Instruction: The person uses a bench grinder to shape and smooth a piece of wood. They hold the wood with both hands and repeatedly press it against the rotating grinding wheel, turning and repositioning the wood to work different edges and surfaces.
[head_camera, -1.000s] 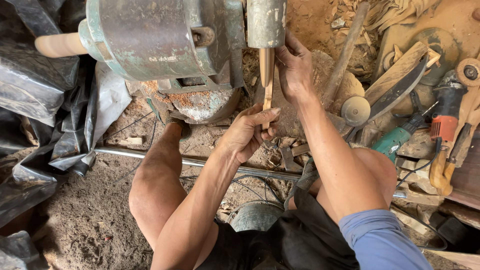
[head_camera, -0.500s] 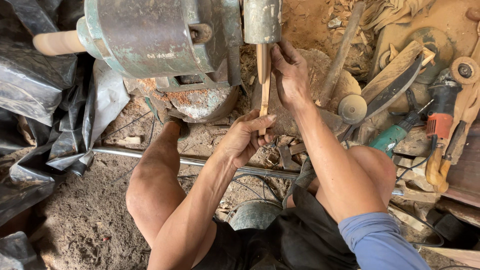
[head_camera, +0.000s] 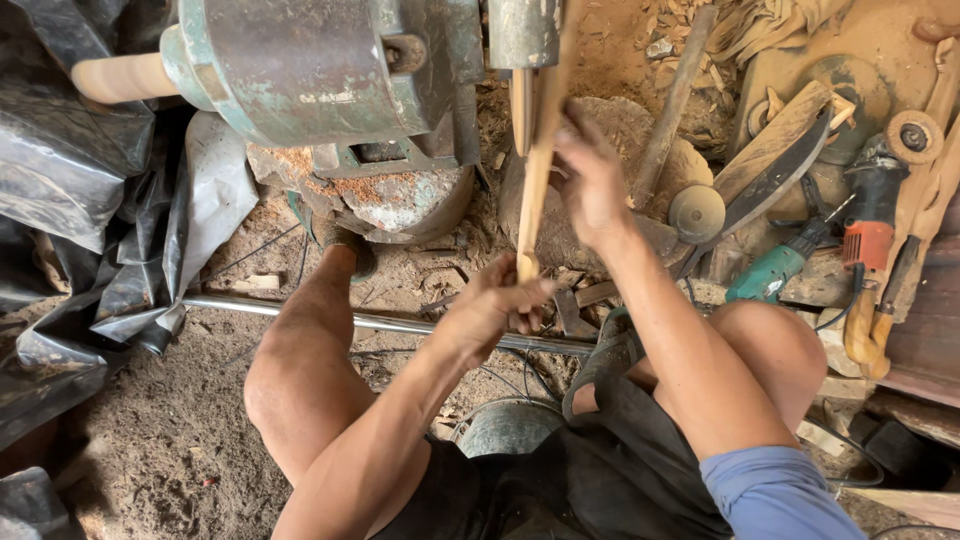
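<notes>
Soft daylight filled the scene, even and fairly bright, with no hard glare. Shadows were weak and diffuse; the darkest patches lay under the green machine (head_camera: 320, 70) and in the folds of the black sheet (head_camera: 90, 230) at the left, which caught dull sheen along its creases. The right hand (head_camera: 590, 180) was smeared by motion blur, its fingers indistinct, and the stick (head_camera: 535, 190) was blurred at its upper end (the lower end stayed fairly crisp). The left hand (head_camera: 490, 305) was only slightly soft. The dirt floor (head_camera: 150, 440) and the tools at the right were sharp. Straight edges bowed a little near the frame's borders.
</notes>
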